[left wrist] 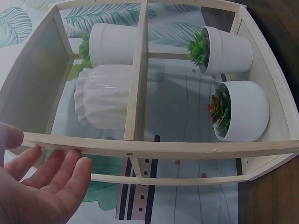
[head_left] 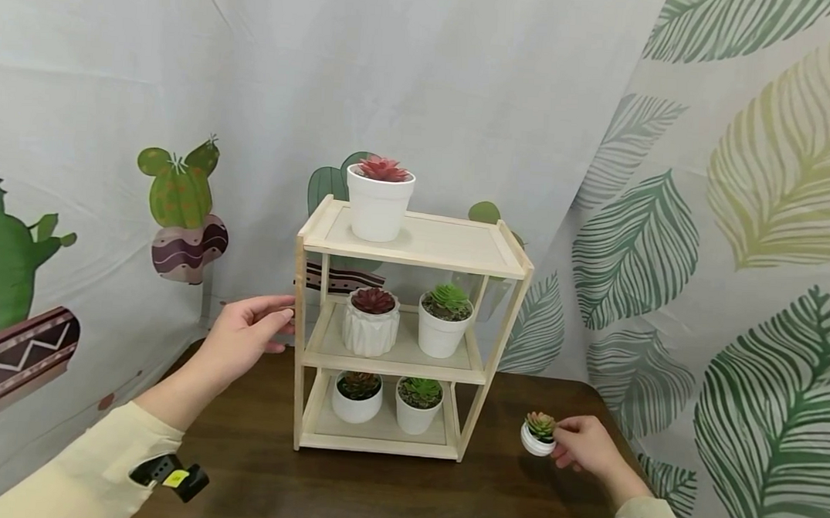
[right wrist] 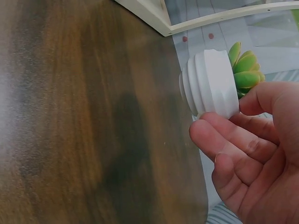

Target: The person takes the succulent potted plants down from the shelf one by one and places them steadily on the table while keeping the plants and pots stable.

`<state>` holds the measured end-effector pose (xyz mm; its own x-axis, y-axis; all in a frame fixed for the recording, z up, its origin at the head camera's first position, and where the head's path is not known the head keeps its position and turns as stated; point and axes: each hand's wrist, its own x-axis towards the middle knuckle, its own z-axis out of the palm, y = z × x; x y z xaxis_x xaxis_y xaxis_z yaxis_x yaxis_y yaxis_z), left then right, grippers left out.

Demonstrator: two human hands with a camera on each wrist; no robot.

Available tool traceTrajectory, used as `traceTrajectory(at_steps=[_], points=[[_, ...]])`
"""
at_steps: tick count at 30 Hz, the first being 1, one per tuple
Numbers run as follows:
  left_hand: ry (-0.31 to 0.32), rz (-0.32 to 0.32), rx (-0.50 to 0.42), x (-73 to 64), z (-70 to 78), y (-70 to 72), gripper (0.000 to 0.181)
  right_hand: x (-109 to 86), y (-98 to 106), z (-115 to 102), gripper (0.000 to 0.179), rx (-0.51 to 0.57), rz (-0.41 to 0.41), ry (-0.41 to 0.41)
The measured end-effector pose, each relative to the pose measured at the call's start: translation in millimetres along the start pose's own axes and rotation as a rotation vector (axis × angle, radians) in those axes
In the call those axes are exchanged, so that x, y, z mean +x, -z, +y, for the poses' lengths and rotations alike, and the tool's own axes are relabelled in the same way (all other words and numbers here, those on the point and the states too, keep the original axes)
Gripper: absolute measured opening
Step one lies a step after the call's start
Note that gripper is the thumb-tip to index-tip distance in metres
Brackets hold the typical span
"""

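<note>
Your right hand [head_left: 583, 446] pinches the small pot [head_left: 536, 443] between thumb and fingers, other fingers loosely bent. Pot's held off the bench [head_left: 238, 483], right of the rack [head_left: 379, 445], well apart from it. Likely light and stiff, maybe plastic; smooth white wall could slip, though the ridges should help. Hold it by the wall near the rim; leaves [head_left: 540, 424] probably flex, so don't lift by them. Your left hand [head_left: 245, 329], fingers loose, gripping nothing, is at the rack's left post [head_left: 299, 347]; contact's hard to tell. Five other pots [head_left: 375, 211] stand on the rack.
</note>
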<state>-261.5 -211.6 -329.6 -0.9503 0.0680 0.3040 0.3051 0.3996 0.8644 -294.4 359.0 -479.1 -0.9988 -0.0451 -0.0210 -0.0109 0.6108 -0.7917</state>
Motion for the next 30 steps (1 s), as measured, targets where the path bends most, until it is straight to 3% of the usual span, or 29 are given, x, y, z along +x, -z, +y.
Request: traceTrajectory(at_steps=[30], points=[[-0.011,0.037,0.008,-0.3,0.0,-4.8,0.045,-9.2,-18.6,27.2,0.029,-0.053,0.031,-0.009]])
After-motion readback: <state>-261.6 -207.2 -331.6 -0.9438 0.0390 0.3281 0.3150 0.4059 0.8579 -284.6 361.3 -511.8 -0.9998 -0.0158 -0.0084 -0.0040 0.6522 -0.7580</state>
